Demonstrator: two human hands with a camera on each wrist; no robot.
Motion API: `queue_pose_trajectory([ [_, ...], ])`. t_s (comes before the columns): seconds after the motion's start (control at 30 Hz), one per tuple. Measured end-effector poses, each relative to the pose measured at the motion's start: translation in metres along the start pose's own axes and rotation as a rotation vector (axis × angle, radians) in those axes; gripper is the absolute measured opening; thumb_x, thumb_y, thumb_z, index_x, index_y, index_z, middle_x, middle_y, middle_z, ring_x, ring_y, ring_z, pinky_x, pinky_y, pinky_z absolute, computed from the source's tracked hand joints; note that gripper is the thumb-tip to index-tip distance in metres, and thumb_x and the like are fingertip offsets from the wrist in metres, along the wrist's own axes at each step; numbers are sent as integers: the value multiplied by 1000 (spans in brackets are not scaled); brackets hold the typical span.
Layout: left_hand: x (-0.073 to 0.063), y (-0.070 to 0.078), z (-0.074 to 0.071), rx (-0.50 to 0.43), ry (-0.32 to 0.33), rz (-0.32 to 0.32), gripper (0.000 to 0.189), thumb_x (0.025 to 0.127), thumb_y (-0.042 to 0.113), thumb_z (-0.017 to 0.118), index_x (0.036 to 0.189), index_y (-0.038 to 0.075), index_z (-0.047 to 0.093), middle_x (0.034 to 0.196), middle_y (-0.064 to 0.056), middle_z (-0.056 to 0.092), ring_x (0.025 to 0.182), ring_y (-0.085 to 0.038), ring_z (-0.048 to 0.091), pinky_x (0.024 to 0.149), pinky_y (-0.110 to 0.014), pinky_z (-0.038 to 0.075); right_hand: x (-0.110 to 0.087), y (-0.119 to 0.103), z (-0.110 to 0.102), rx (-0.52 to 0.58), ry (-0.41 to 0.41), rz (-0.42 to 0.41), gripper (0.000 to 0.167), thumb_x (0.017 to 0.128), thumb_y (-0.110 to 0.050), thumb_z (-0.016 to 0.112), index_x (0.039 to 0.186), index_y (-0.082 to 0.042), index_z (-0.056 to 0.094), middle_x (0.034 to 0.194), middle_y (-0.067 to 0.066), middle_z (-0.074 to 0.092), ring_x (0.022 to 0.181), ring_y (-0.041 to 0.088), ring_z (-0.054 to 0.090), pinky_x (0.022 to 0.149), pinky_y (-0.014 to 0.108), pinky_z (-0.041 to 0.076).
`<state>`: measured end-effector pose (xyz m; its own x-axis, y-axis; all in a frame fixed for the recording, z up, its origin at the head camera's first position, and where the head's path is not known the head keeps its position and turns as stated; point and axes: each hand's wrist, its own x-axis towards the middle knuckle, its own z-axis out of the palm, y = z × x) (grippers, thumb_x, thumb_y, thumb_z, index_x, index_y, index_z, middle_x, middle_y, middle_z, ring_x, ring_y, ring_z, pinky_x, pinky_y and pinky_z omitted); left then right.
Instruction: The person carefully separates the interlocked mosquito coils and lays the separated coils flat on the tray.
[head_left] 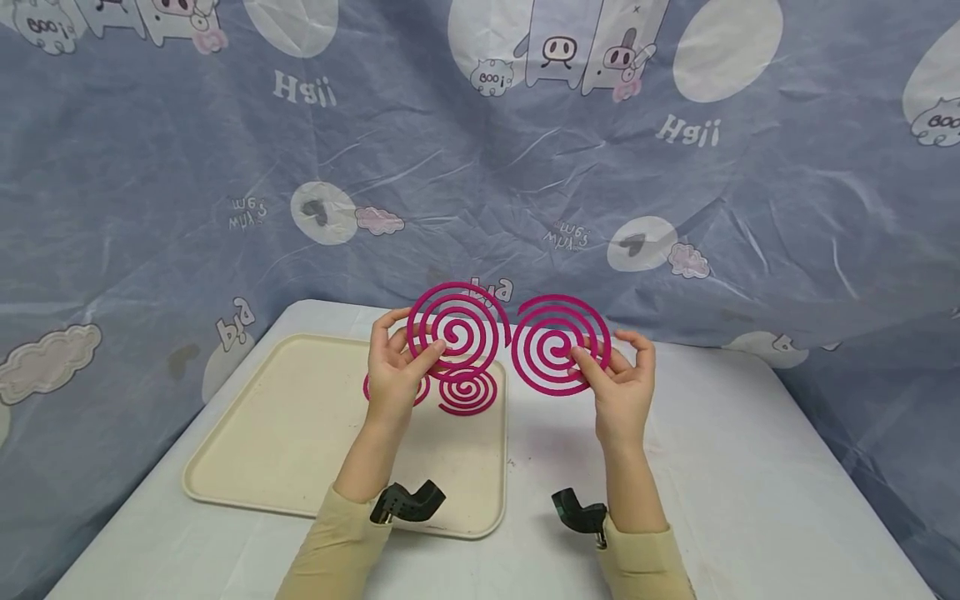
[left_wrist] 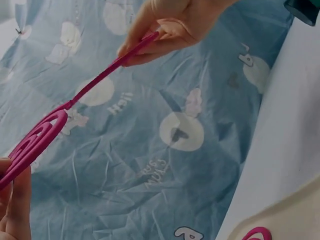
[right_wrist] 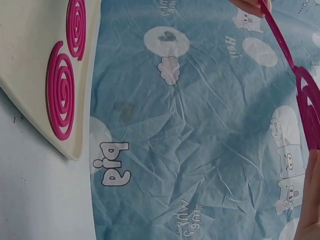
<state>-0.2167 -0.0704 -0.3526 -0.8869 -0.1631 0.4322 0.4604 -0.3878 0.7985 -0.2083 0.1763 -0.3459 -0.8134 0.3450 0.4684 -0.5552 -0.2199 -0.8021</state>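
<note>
My left hand (head_left: 392, 367) pinches a magenta mosquito coil (head_left: 456, 336) by its spiral, thumb on the near face. A second magenta mosquito coil (head_left: 556, 349) is pinched the same way in my right hand (head_left: 628, 396). Both coils are held up side by side above the table, their outer edges close together. In the left wrist view, the left coil (left_wrist: 42, 140) and right coil (left_wrist: 107, 72) appear nearly edge-on with their rims meeting. Two more coils (right_wrist: 61, 95) lie on the tray, one partly hidden behind my left hand in the head view.
A cream tray (head_left: 285, 433) with a raised rim covers the left part of the white table (head_left: 720, 467). Behind the table hangs a blue-grey printed cloth (head_left: 420, 167). Dark curved wrist mounts (head_left: 408, 502) sit at both sleeves.
</note>
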Motion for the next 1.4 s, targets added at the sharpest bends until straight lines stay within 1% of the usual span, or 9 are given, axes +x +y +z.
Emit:
queue_pose_trajectory([
  [0.17, 0, 1, -16, 65, -36, -21, 54, 84, -1, 68, 129, 7, 39, 112, -17, 57, 98, -31, 64, 78, -38, 53, 0, 2, 0, 1, -20, 66, 18, 79, 11, 68, 89, 7, 54, 74, 8, 68, 73, 21, 69, 70, 31, 55],
  [0.4, 2, 3, -37, 157, -102, -98, 56, 83, 1, 69, 130, 9, 40, 112, -17, 58, 94, -25, 66, 76, -42, 53, 0, 2, -1, -112, -64, 105, 23, 85, -2, 68, 102, 12, 63, 82, 4, 71, 73, 16, 69, 68, 27, 55],
  [0.57, 7, 10, -51, 164, -156, -113, 53, 84, -1, 68, 129, 9, 41, 114, -13, 59, 94, -24, 67, 76, -43, 53, 0, 2, -8, -169, -271, 41, 31, 98, -9, 44, 112, 15, 59, 95, 3, 70, 79, 14, 68, 71, 26, 55],
  [0.7, 12, 15, -63, 163, -230, -103, 52, 84, -4, 65, 129, 8, 41, 113, -11, 61, 94, -25, 66, 77, -41, 53, 3, 1, -16, -165, -480, 13, 32, 95, 4, 36, 118, 17, 53, 105, 3, 68, 89, 15, 67, 74, 27, 55],
  [0.83, 17, 18, -81, 157, -319, -112, 52, 84, -8, 63, 128, 7, 41, 113, -11, 61, 94, -25, 66, 78, -40, 53, 6, 2, -23, -213, -618, 3, 30, 92, 10, 46, 120, 15, 52, 112, 1, 66, 98, 13, 64, 78, 27, 54],
  [1.0, 22, 20, -105, 160, -423, -145, 52, 83, -13, 61, 127, 5, 41, 110, -14, 60, 91, -24, 66, 74, -38, 55, 7, 6, -25, -311, -692, -26, 27, 87, 11, 57, 114, 13, 59, 106, -1, 68, 93, 11, 66, 80, 25, 53],
  [1.23, 26, 17, -132, 189, -534, -220, 51, 83, -13, 61, 126, 4, 41, 112, -23, 56, 88, -24, 66, 74, -40, 55, 0, 2, -9, -480, -797, -91, 20, 82, 11, 64, 101, 9, 68, 103, 14, 60, 95, 11, 56, 75, 24, 52],
  [1.3, 27, 15, -138, 221, -549, -242, 51, 83, -11, 62, 127, 4, 41, 112, -25, 56, 87, -24, 67, 73, -38, 56, -3, 2, -4, -493, -831, -84, 18, 82, 9, 65, 99, 9, 69, 100, 16, 62, 91, 12, 57, 72, 24, 52],
  [1.4, 26, 12, -145, 261, -561, -281, 52, 83, -8, 64, 128, 2, 42, 111, -28, 56, 83, -23, 67, 69, -35, 57, -3, 15, -4, -431, -876, 13, 20, 83, 8, 65, 103, 10, 67, 93, 16, 66, 80, 17, 64, 67, 29, 56],
])
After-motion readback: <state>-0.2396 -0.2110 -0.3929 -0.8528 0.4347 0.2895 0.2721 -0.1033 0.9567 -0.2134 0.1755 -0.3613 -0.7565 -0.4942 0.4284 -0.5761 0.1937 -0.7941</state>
